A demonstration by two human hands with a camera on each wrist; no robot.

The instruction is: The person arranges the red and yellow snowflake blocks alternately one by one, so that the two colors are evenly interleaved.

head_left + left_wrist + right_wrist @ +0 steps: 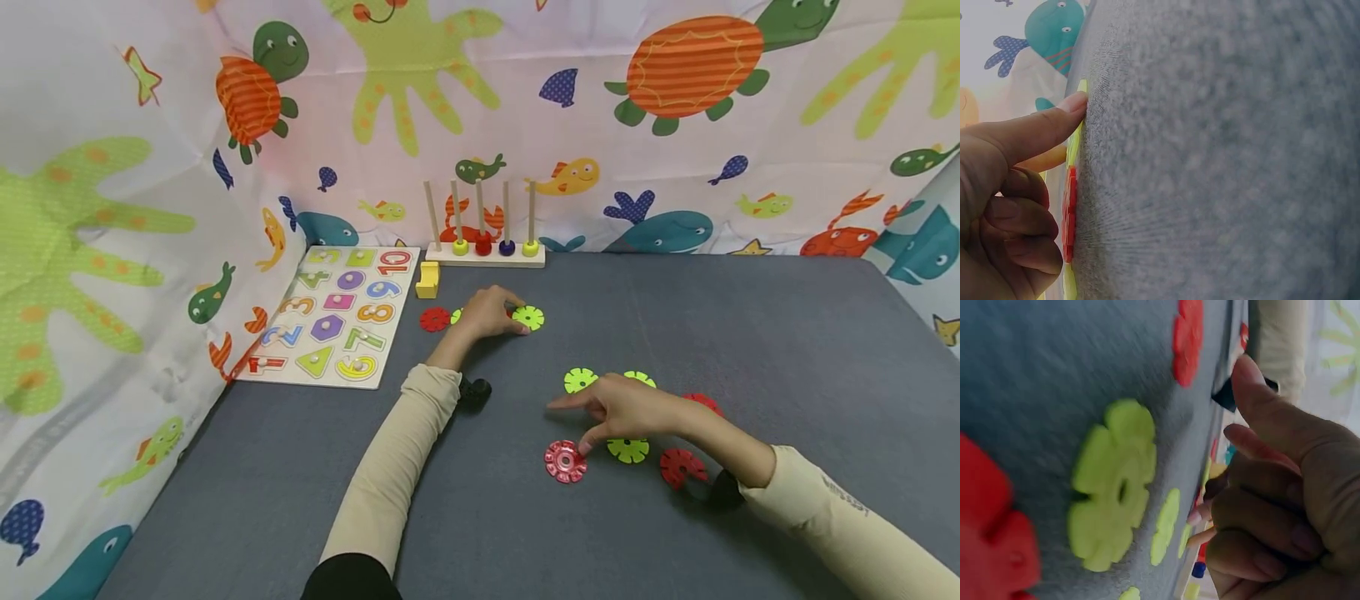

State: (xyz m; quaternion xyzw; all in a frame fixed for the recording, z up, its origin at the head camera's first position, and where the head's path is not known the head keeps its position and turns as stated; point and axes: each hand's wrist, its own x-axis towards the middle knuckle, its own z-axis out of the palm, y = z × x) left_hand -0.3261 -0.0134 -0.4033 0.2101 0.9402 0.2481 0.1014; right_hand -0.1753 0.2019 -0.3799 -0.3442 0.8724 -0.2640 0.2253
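Observation:
My left hand [487,315] pinches a notched yellow-green flower disc [533,318] between thumb and index finger, flat on the grey table. This disc ends a row, with a red flower disc [435,320] at its left end; the hand covers the middle. In the left wrist view, the thumb tip lies on the disc's edge, and a red disc [1069,215] sits beside the curled fingers. My right hand [637,407] hovers over loose discs, index finger stretched leftward, other fingers curled around nothing. Its thumb tip is at a shiny red disc [564,463]; a yellow-green disc [1113,487] lies below.
Other loose discs around the right hand include a red one [682,467] and a yellow-green one [579,380]. At back left lie a number-and-shape puzzle board [367,377], a yellow block [427,281] and a peg stand [495,260] with beads. Printed cloth borders the table's back and left.

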